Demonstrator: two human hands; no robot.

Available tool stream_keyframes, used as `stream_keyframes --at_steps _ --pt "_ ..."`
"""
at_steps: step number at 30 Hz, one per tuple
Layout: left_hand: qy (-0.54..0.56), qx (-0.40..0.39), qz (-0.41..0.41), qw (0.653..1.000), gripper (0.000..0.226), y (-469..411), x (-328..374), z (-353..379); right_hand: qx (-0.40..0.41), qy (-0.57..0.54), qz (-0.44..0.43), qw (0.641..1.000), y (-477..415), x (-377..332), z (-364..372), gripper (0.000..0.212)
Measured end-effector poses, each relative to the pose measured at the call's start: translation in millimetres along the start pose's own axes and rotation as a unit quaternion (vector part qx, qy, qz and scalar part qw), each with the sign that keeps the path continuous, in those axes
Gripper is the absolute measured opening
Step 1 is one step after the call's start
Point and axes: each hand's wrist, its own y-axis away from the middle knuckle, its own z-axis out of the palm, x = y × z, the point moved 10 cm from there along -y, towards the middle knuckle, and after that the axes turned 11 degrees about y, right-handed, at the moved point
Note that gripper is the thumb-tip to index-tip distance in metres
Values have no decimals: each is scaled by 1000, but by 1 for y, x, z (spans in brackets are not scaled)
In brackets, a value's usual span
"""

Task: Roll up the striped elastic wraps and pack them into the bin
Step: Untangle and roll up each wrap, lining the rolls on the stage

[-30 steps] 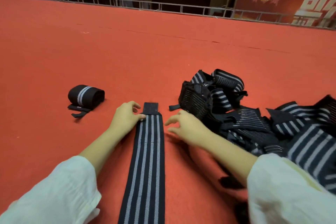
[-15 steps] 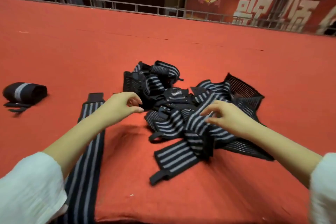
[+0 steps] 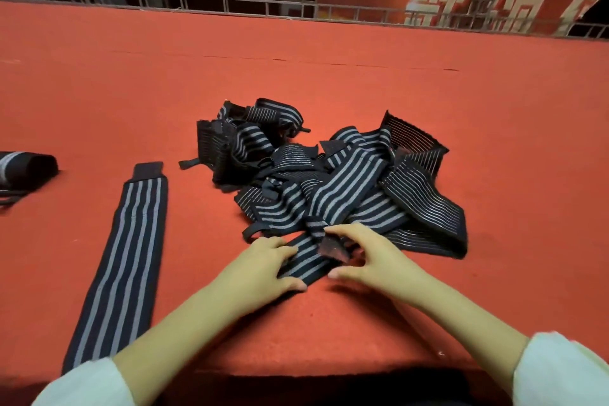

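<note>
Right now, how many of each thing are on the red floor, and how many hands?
Rolled wrap: 1
Flat straight wrap: 1
Tangled pile: 1, wraps inside too knotted to count
Hands: 2, left hand and right hand, both holding a loose strip of that pile
Total: 5

Black, grey-striped wraps on red carpet; white sleeves.

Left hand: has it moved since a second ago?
Yes. The left hand left the flat wrap and went right to the near edge of the pile, where it grips a wrap end.
</note>
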Motion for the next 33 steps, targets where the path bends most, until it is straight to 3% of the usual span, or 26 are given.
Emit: stream_keyframes --at_steps 4,8,12,17,22,27,31,33 --pt "81 146 59 984 67 5 9 -32 86 -64 -4 994 5 -9 -2 53" --pt "96 147 133 975 67 -3 28 -36 59 -117 -9 991 5 -20 7 75" --pt "90 146 156 973 61 -12 37 -39 45 -127 1 991 4 -11 8 76" --pt "101 180 124 971 47 -17 33 -44 78 -149 38 985 -1 9 2 71" --pt "235 261 61 934 14 -3 17 -66 53 -173 68 981 -23 11 5 62" --pt "301 312 -31 901 39 3 -20 -82 89 -71 32 993 -32 -2 -4 36" --pt "473 349 -121 800 40 3 -78 -83 41 -10 -13 999 -23 -20 13 35" --pt "484 336 -135 797 52 3 -87 -78 18 22 -25 999 -22 -28 22 37"
